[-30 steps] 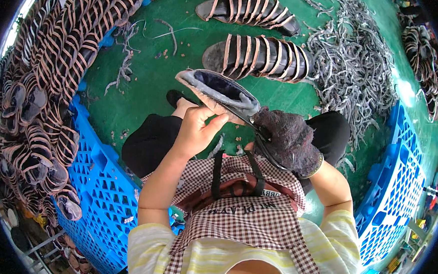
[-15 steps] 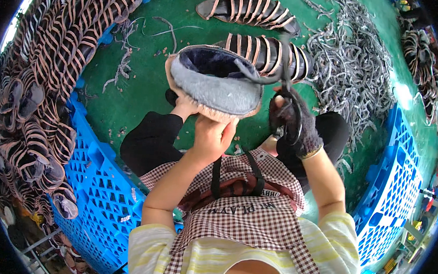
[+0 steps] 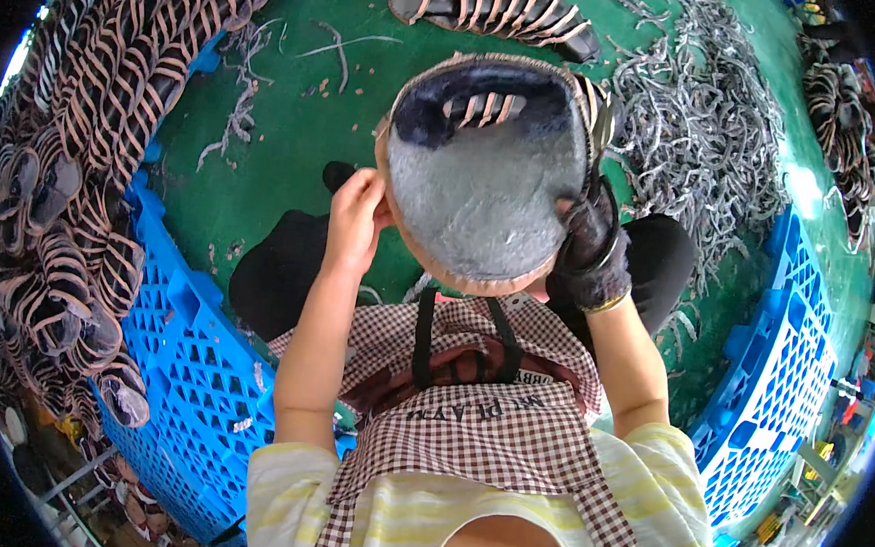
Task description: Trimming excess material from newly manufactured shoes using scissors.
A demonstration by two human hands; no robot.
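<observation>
Between my hands is a dark fleece-lined shoe upper (image 3: 482, 196), tilted so its broad grey inside faces me. Through an opening near its top, tan-edged pieces behind it show. My bare left hand (image 3: 359, 219) pinches its left rim. My right hand (image 3: 592, 245), in a dark fingerless glove, grips the right rim with the thumb on the grey lining. Black scissors (image 3: 614, 252) are tucked in that same hand; their blades are mostly hidden behind the rim. Beyond the upper lies a row of nested uppers (image 3: 504, 12) with tan edges.
Grey cut strips (image 3: 707, 130) lie heaped on the green floor (image 3: 297, 115) at the right. Long stacks of nested uppers (image 3: 118, 84) rise at the left. Blue plastic pallets stand on both sides, one at left (image 3: 192, 359) and one at right (image 3: 768, 364).
The upper has turned its broad grey inside toward me. My left hand has shifted from its lower edge to the left rim. My right hand now grips the right rim, the scissors swung behind it.
</observation>
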